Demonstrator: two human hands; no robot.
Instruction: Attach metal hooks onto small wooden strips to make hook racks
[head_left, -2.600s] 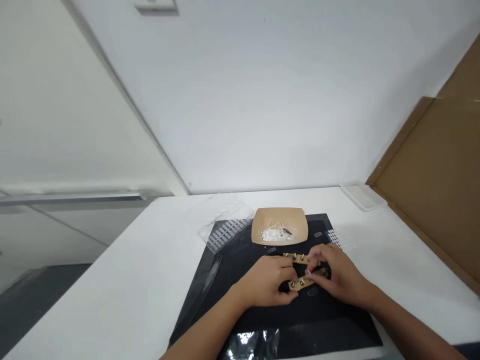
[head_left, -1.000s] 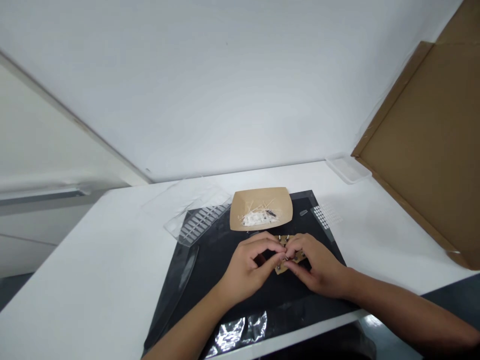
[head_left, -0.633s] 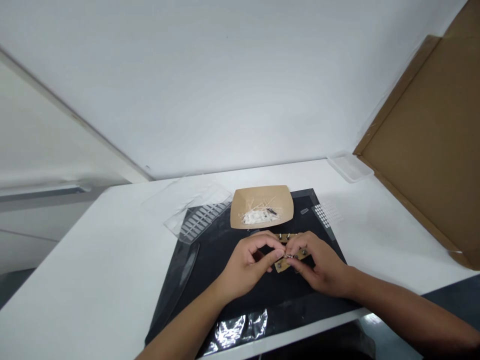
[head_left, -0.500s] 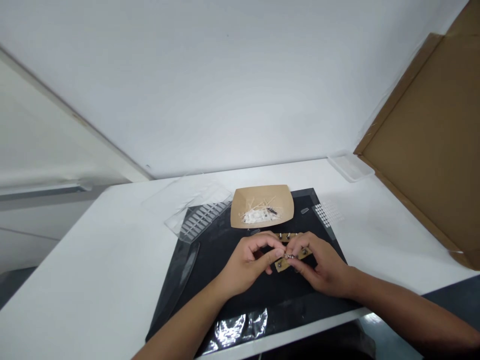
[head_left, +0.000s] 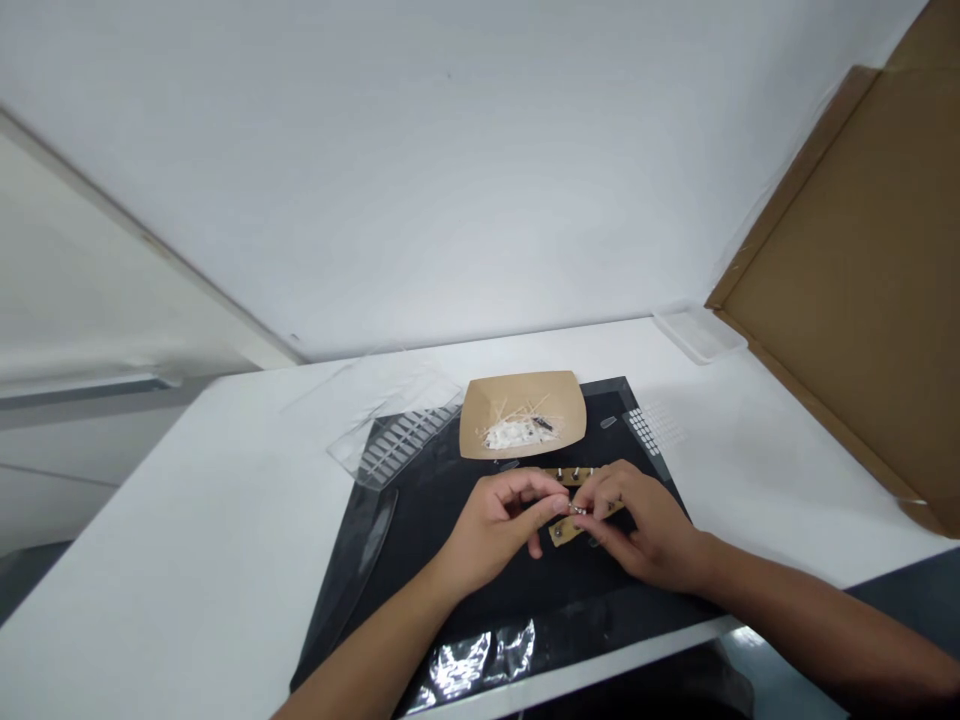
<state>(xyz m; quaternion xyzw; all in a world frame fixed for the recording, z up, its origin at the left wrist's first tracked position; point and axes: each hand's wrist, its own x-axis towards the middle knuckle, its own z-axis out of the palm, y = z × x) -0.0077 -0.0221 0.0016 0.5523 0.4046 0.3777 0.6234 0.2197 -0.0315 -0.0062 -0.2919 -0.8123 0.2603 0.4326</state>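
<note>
Thumb and forefinger of my left hand (head_left: 499,525) are pinched at the left end of a small shiny object (head_left: 577,510), too small to make out. My right hand (head_left: 646,525) pinches the same object from the right, so the fingertips of both hands nearly meet. Under and behind them lie tan strips (head_left: 562,533) bearing small dark and metallic pieces, partly covered by my fingers. A second tan strip (head_left: 556,474) with short white pegs shows just beyond my fingertips. Both hands are over the black mat (head_left: 450,600).
Behind the hands, a brown paper tray (head_left: 487,395) holds thin sticks and white material. Clear plastic sheets with nail-shaped pieces (head_left: 405,440) lie at left. A sheet of white oval stickers (head_left: 643,430), a clear plastic box (head_left: 701,335) and a large cardboard box (head_left: 862,280) are at right.
Both hands stay pinched together at nearly the same spot. The fingers of my right hand have shifted slightly, and the small object shows a little differently between the fingertips.
</note>
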